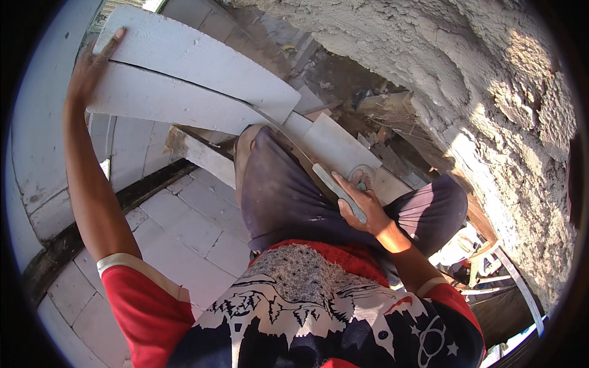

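Observation:
A long white lightweight block [202, 60] lies slanted at the upper left, with a narrow dark slit running lengthwise between its two halves. My left hand [93, 70] holds its far-left end, one finger stretched over the top face and the others partly hidden. In my right hand [363, 205], the fingers are wrapped round the grey handle of a long, thin handsaw [283, 129]. Its blade is seen nearly edge-on and reaches into the slit's near end; its teeth cannot be made out. The block's near end is beside my bent left knee.
Pale board pieces [334, 144] lie beyond my knees, among rubble [374, 98]. A rough plastered wall [485, 92] rises on the right. White blocks [178, 224] pave the lower left, bordered by a dark beam [132, 196]. A pale wooden plank [205, 153] sits under the block.

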Demonstrator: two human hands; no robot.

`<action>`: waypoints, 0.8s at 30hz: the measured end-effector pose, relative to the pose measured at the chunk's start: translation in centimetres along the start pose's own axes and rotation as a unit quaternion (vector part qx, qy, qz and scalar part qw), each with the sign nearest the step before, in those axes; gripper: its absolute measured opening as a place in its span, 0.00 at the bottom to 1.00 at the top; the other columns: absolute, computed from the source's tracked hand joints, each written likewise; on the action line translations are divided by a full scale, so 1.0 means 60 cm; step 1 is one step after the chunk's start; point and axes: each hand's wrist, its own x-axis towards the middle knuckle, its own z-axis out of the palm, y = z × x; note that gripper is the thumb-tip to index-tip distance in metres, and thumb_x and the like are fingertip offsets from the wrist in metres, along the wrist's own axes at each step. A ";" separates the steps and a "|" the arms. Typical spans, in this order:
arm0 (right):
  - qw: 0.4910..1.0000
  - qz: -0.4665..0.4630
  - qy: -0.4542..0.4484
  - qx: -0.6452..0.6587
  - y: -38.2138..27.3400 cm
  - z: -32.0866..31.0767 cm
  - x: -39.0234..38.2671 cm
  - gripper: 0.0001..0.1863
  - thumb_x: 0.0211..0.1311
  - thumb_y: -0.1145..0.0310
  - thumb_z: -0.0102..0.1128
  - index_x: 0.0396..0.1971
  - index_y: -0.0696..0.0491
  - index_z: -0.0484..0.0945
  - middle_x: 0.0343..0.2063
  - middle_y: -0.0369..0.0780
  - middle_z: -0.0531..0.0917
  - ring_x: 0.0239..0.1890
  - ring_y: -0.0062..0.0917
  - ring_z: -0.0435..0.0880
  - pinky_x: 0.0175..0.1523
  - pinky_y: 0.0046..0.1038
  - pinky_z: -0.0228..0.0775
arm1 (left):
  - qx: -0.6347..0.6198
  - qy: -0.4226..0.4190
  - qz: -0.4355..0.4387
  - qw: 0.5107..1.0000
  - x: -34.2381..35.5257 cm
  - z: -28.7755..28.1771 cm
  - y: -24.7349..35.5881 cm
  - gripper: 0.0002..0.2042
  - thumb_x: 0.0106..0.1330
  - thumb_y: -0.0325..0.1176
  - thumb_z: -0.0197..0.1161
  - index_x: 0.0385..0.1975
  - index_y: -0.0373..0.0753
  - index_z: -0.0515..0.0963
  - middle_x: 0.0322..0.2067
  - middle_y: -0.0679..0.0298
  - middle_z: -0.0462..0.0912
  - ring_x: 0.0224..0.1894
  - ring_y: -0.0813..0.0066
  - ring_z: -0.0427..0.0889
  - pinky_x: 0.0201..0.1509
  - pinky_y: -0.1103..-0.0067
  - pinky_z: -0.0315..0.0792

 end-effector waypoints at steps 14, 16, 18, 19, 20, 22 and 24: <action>0.994 0.090 -0.002 0.067 -0.134 0.057 0.231 0.31 0.77 0.57 0.58 0.72 0.58 0.71 0.61 0.59 0.82 0.65 0.57 0.79 0.69 0.44 0.73 | 0.065 -0.020 0.042 0.997 -0.072 -0.076 0.167 0.53 0.63 0.76 0.63 0.70 0.27 0.70 0.68 0.37 0.75 0.73 0.42 0.72 0.76 0.58 0.66; 0.996 0.073 0.000 0.042 -0.132 0.042 0.262 0.31 0.77 0.55 0.57 0.72 0.58 0.71 0.62 0.58 0.81 0.67 0.55 0.78 0.71 0.44 0.70 | 0.044 -0.014 0.065 0.997 -0.058 -0.041 0.161 0.53 0.63 0.76 0.63 0.70 0.27 0.71 0.68 0.37 0.76 0.72 0.41 0.73 0.76 0.58 0.66; 0.997 0.047 -0.014 0.056 -0.135 0.037 0.293 0.31 0.78 0.54 0.55 0.73 0.57 0.71 0.65 0.57 0.79 0.70 0.53 0.76 0.74 0.41 0.67 | 0.047 -0.010 0.073 0.996 -0.049 -0.037 0.153 0.54 0.62 0.76 0.63 0.70 0.27 0.70 0.68 0.37 0.75 0.72 0.41 0.73 0.76 0.59 0.66; 0.997 0.048 -0.021 0.064 -0.139 0.039 0.296 0.30 0.78 0.57 0.56 0.72 0.58 0.72 0.66 0.57 0.79 0.71 0.50 0.76 0.75 0.40 0.66 | 0.052 -0.012 0.073 0.996 -0.045 -0.034 0.153 0.54 0.62 0.76 0.63 0.71 0.27 0.70 0.68 0.37 0.75 0.72 0.41 0.73 0.76 0.59 0.66; 0.996 0.049 -0.028 0.073 -0.143 0.041 0.298 0.29 0.78 0.60 0.56 0.72 0.60 0.72 0.67 0.56 0.78 0.72 0.48 0.75 0.76 0.38 0.64 | 0.056 -0.016 0.073 0.996 -0.042 -0.032 0.151 0.54 0.62 0.76 0.62 0.71 0.27 0.70 0.68 0.37 0.75 0.72 0.40 0.73 0.77 0.59 0.66; 0.995 0.038 -0.029 0.083 -0.139 0.051 0.290 0.28 0.78 0.63 0.56 0.72 0.60 0.72 0.68 0.56 0.78 0.72 0.47 0.75 0.76 0.38 0.64 | 0.049 0.003 0.075 0.996 -0.034 -0.023 0.130 0.55 0.62 0.76 0.63 0.71 0.27 0.70 0.69 0.37 0.74 0.73 0.42 0.72 0.77 0.60 0.65; 0.997 0.020 -0.011 0.074 -0.119 0.061 0.233 0.29 0.77 0.63 0.55 0.73 0.57 0.70 0.67 0.57 0.77 0.70 0.51 0.77 0.75 0.39 0.67 | 0.026 0.002 0.069 0.997 -0.030 -0.015 0.120 0.55 0.61 0.76 0.63 0.72 0.27 0.68 0.70 0.38 0.73 0.74 0.43 0.70 0.78 0.60 0.63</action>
